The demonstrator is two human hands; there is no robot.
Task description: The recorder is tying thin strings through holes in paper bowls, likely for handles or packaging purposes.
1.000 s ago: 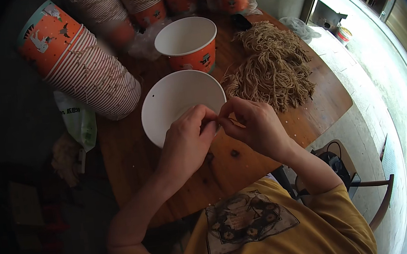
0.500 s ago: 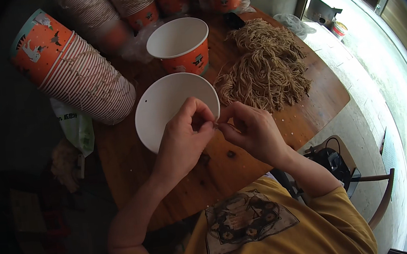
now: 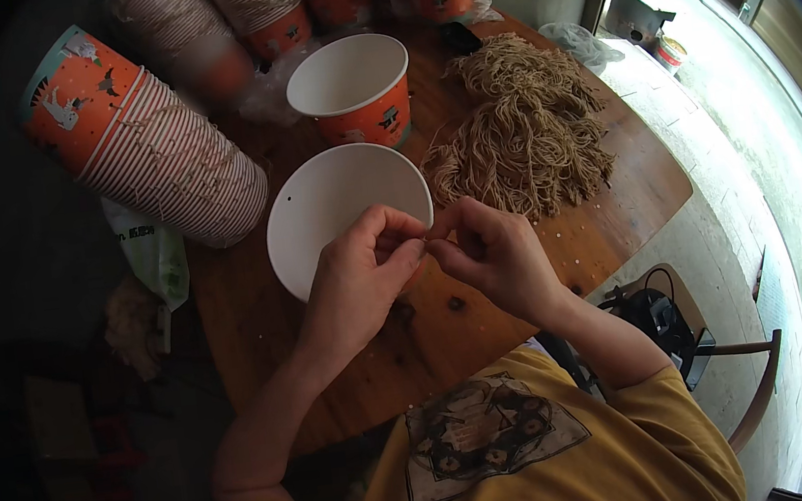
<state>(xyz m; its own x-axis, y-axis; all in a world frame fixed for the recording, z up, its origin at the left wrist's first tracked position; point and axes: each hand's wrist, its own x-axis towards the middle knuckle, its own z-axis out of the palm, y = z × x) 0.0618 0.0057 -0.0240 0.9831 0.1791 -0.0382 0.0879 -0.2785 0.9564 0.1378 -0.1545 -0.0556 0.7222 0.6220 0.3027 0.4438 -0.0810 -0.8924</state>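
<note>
My left hand (image 3: 363, 265) and my right hand (image 3: 492, 252) meet at the right rim of a white-lined paper bucket (image 3: 330, 194), which is tilted with its mouth facing me. A small dark hole shows in its inner wall at the left. Each hand is closed in a pinch, fingertips nearly touching; what lies between them is too small to make out. Just behind stands an upright orange paper bucket (image 3: 366, 121) with a white inside. Beyond my right hand lies a heap of tan strings (image 3: 531, 132).
A tall stack of orange paper buckets (image 3: 167, 153) leans at the left of the wooden table (image 3: 616, 226). More stacks (image 3: 255, 10), some wrapped in plastic, line the back. A wooden chair (image 3: 763, 387) with a black bag (image 3: 656, 320) is at the right, below the table edge.
Both hands stay at the bucket's rim, with only slight finger shifts. The pinched fingertips have drawn a little closer together.
</note>
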